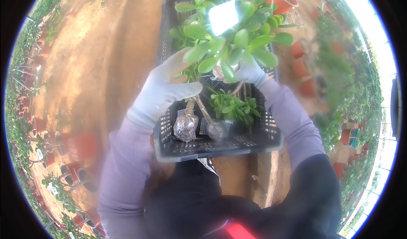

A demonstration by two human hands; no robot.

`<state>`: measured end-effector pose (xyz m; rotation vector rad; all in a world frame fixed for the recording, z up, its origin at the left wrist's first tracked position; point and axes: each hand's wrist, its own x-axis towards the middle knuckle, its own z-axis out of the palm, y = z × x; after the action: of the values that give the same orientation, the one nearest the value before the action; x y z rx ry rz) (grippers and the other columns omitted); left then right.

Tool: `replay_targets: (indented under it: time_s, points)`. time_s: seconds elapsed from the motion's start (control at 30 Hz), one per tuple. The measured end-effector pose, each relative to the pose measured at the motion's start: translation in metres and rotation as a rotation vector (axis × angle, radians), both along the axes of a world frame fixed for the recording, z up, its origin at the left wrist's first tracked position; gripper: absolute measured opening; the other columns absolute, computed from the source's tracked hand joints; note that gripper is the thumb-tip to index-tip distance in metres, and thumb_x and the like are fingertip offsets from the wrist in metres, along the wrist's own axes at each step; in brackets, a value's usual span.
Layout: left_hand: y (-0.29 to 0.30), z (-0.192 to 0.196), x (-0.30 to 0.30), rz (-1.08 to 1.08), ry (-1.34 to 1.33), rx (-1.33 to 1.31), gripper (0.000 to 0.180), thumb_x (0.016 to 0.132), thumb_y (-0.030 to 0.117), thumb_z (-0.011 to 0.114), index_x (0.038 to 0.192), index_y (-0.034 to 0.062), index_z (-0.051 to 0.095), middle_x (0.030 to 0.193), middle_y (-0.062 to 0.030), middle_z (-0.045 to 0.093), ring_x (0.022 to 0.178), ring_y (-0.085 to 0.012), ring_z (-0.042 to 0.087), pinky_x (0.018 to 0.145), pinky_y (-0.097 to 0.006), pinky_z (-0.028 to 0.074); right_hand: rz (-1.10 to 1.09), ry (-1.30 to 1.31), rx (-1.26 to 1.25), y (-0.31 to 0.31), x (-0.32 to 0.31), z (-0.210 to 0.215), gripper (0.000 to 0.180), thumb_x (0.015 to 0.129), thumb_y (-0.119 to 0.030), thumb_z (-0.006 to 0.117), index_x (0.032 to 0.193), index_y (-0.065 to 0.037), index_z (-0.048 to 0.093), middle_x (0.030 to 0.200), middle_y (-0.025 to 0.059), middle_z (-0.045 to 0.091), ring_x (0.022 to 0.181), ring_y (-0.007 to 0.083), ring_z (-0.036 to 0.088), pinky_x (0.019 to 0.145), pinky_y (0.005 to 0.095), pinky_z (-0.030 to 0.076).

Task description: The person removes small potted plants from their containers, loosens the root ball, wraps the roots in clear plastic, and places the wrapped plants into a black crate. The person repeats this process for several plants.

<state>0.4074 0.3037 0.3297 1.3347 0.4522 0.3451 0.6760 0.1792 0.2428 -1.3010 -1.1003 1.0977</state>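
Note:
A leafy jade plant [241, 37] with a white tag [223, 18] fills the far part of a black plastic crate [216, 152]. My right hand [251, 73], in a pale glove, closes at its base beside a root ball [219, 71] in shiny clear wrap; leaves hide part of the fingers. On the crate's left side, my gloved left hand [167, 86] curls around green stems, thumb across the front, fingertips behind leaves. Under that hand lie two wrapped root balls, one silvery [185, 126] and one duller [215, 129], with bare stems. A smaller jade plant [233, 105] lies inside the crate.
Brown dirt ground [85, 69] stretches to the left. Terracotta pots stand along both sides, including an orange pot [282, 1] near the crate's far right corner. Rows of potted plants [352, 82] line the right. My dark-clothed legs [186, 201] are right below the crate.

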Motion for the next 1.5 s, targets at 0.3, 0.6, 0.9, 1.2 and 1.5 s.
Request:
replay_targets:
  time_s: [0.3,0.6,0.9,1.2,1.5]
  points:
    - [-0.020,-0.096,0.053,0.037,0.207,-0.179,0.046,0.082,-0.011,0.068,0.126,0.0018,0.059,0.120,-0.0098,0.064,0.109,-0.0242,0.064,0.088,-0.032,0.054,0.023,-0.519,-0.090,-0.007,0.008,-0.061,0.078,0.063,-0.013,0.089,0.131,-0.004,0.053,0.120,0.0066,0.063,0.108,0.0181,0.060,0.096,0.0333,0.048]
    - [-0.036,-0.140,0.066,0.250,0.198,0.212,0.040,0.086,0.017,0.073,0.122,0.0018,0.063,0.117,-0.0083,0.066,0.105,-0.0172,0.061,0.091,-0.033,0.051,-0.020,-0.636,-0.096,0.001,-0.005,-0.058,0.084,0.056,-0.010,0.089,0.132,-0.005,0.054,0.120,0.0087,0.062,0.108,0.0191,0.059,0.096,0.0331,0.048]
    - [-0.022,-0.161,0.106,0.570,-0.235,0.167,0.036,0.085,0.020,0.077,0.115,0.0031,0.065,0.107,-0.0062,0.067,0.095,-0.0162,0.063,0.086,-0.033,0.050,-0.116,-0.799,0.046,0.007,-0.016,-0.038,0.055,0.072,-0.030,0.080,0.119,-0.009,0.063,0.115,0.0150,0.062,0.106,0.0330,0.061,0.091,0.0396,0.052]
    - [-0.030,-0.099,0.102,0.687,-0.158,-0.137,0.034,0.081,0.001,0.077,0.112,0.0036,0.061,0.102,-0.0045,0.065,0.091,-0.0152,0.064,0.081,-0.029,0.056,-0.145,-0.436,0.067,0.015,-0.010,-0.054,0.036,0.095,-0.018,0.062,0.130,-0.009,0.062,0.108,0.0120,0.067,0.104,0.0269,0.065,0.092,0.0351,0.052]
    - [-0.008,-0.100,0.058,0.473,-0.151,-0.032,0.019,0.087,0.009,0.073,0.103,0.0018,0.068,0.108,-0.0076,0.067,0.093,-0.0180,0.066,0.085,-0.035,0.058,-0.274,-0.287,-0.567,0.007,0.041,-0.102,0.021,0.096,-0.011,0.058,0.111,0.000,0.069,0.100,0.0106,0.073,0.092,0.0220,0.070,0.082,0.0312,0.053]
